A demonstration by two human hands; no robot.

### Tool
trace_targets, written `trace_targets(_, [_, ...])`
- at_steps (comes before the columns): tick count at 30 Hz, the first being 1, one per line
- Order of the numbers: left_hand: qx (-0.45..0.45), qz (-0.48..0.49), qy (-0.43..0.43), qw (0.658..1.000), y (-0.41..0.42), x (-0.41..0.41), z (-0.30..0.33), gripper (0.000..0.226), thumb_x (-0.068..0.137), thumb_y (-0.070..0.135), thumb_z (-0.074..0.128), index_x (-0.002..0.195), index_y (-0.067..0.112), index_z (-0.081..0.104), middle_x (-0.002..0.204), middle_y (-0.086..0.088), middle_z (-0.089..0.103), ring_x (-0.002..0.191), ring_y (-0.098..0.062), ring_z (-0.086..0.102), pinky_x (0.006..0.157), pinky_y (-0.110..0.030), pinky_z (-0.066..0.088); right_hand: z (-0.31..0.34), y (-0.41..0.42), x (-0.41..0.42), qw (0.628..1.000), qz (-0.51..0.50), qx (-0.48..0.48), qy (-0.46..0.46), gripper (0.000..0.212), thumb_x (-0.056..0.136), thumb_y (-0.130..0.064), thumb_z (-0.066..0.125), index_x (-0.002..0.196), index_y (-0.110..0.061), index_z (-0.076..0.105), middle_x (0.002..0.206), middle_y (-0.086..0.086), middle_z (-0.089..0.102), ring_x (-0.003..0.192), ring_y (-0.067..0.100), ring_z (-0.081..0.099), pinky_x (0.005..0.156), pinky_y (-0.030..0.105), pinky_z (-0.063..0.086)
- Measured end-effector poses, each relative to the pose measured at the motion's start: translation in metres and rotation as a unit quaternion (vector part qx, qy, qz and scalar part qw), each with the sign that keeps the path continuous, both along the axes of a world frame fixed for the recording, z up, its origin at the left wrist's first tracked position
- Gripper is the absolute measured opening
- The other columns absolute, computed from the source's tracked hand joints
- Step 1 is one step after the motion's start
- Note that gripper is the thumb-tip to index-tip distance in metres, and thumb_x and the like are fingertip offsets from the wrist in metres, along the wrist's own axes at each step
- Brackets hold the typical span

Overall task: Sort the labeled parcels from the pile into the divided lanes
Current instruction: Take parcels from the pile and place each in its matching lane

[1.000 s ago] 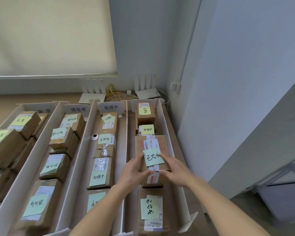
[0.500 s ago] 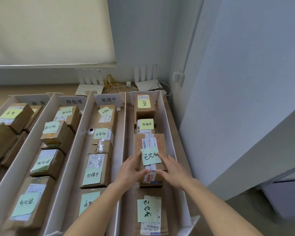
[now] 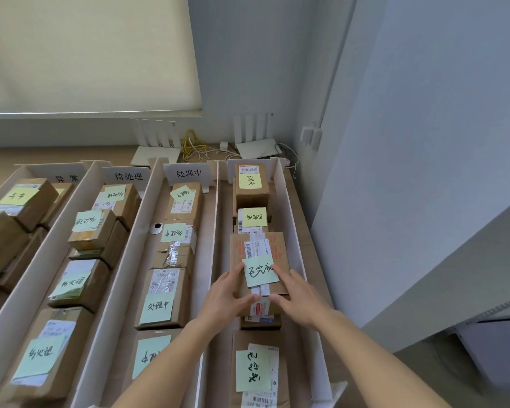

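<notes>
A flat brown parcel [image 3: 258, 248] with a green sticky note [image 3: 260, 271] lies in the rightmost lane [image 3: 295, 245], resting on top of another parcel. My left hand [image 3: 227, 298] grips its near left edge and my right hand [image 3: 298, 295] grips its near right edge, thumbs on its front face. Two smaller noted parcels [image 3: 251, 187] stand farther back in this lane. One more noted parcel [image 3: 255, 372] lies nearer to me.
White dividers [image 3: 212, 237] split the table into lanes with sign cards at the back. The other lanes hold several noted parcels [image 3: 167, 298]. A small white round object [image 3: 156, 228] sits beside a divider. Routers and cables [image 3: 195, 148] lie at the back; a wall stands right.
The view has shifted a little; both hands stay on the flat parcel, which rests at about the same spot in the rightmost lane.
</notes>
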State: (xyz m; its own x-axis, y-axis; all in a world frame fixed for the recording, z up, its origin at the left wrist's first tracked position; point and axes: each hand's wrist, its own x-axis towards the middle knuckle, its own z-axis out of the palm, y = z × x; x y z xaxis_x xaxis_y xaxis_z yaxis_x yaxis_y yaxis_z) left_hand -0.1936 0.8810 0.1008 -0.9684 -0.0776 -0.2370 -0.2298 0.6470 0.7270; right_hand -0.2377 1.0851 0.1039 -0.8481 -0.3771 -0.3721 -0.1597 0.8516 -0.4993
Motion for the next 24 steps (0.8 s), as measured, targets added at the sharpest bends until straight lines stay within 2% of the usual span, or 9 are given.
trace_targets(5, [-0.014,-0.012,0.001,1.0,0.004,-0.002,0.006,0.089,0.083,0.047,0.075,0.154,0.035,0.023,0.145,0.007,0.047,0.131,-0.014,0.045,0.101,-0.03,0.041,0.008,0.001,-0.002,1.0,0.006,0.003,0.002,0.082,0.097,-0.054,0.058,0.159,-0.048,0.005,0.167,-0.008,0.018,0.146,0.022,0.038,0.111,0.048,0.045])
trace_targets(8, [-0.022,-0.016,0.01,1.0,0.002,-0.002,0.017,0.088,0.082,0.051,0.073,0.153,0.04,0.022,0.142,0.006,0.048,0.132,-0.017,0.045,0.104,-0.034,0.043,0.02,0.0,-0.003,1.0,0.012,0.014,0.012,0.083,0.094,-0.059,0.057,0.156,-0.053,0.002,0.168,-0.006,0.016,0.144,0.025,0.04,0.108,0.051,0.047])
trace_targets(11, [-0.037,0.0,0.008,0.999,-0.007,0.0,0.036,0.088,0.084,0.054,0.07,0.154,0.042,0.019,0.158,0.003,0.031,0.142,-0.022,0.036,0.112,-0.045,0.039,0.042,-0.003,-0.005,0.998,0.034,0.044,0.037,0.082,0.096,-0.057,0.056,0.156,-0.053,0.0,0.169,-0.004,0.01,0.145,0.029,0.04,0.104,0.047,0.05])
trace_targets(12, [-0.049,0.005,0.011,0.999,-0.012,0.001,0.045,0.087,0.085,0.055,0.069,0.154,0.042,0.018,0.162,0.002,0.025,0.145,-0.023,0.032,0.114,-0.046,0.036,0.051,-0.005,-0.006,0.996,0.039,0.057,0.048,0.081,0.097,-0.055,0.055,0.158,-0.05,0.002,0.169,-0.004,0.011,0.144,0.029,0.041,0.099,0.043,0.05])
trace_targets(14, [-0.079,0.006,0.027,0.996,-0.024,0.002,0.065,0.083,0.088,0.055,0.065,0.155,0.039,0.019,0.164,0.002,0.019,0.147,-0.022,0.028,0.115,-0.043,0.034,0.07,-0.013,-0.008,0.994,0.05,0.062,0.078,0.078,0.097,-0.056,0.055,0.158,-0.046,0.006,0.167,-0.006,0.015,0.14,0.025,0.044,0.089,0.039,0.054])
trace_targets(16, [-0.11,0.009,0.047,0.993,-0.037,0.004,0.088,0.08,0.089,0.059,0.06,0.156,0.038,0.021,0.165,0.004,0.017,0.148,-0.021,0.026,0.114,-0.041,0.033,0.093,-0.025,-0.011,0.99,0.062,0.072,0.101,0.078,0.096,-0.062,0.052,0.158,-0.045,0.008,0.168,-0.007,0.013,0.143,0.023,0.041,0.095,0.045,0.055])
trace_targets(18, [-0.136,0.021,0.07,0.988,-0.054,0.006,0.114,0.078,0.09,0.062,0.057,0.155,0.039,0.022,0.165,0.005,0.017,0.148,-0.019,0.026,0.114,-0.041,0.035,0.121,-0.041,-0.012,0.986,0.076,0.087,0.123,0.078,0.097,-0.064,0.048,0.16,-0.042,0.007,0.171,-0.005,0.005,0.15,0.024,0.031,0.107,0.047,0.047])
trace_targets(24, [-0.195,0.079,0.14,0.967,-0.123,0.024,0.198,0.076,0.089,0.064,0.055,0.154,0.04,0.024,0.163,0.011,0.019,0.146,-0.016,0.031,0.109,-0.042,0.042,0.214,-0.114,-0.008,0.971,0.121,0.082,0.191,0.078,0.097,-0.066,0.047,0.161,-0.042,0.009,0.171,-0.003,0.006,0.152,0.025,0.026,0.116,0.047,0.037])
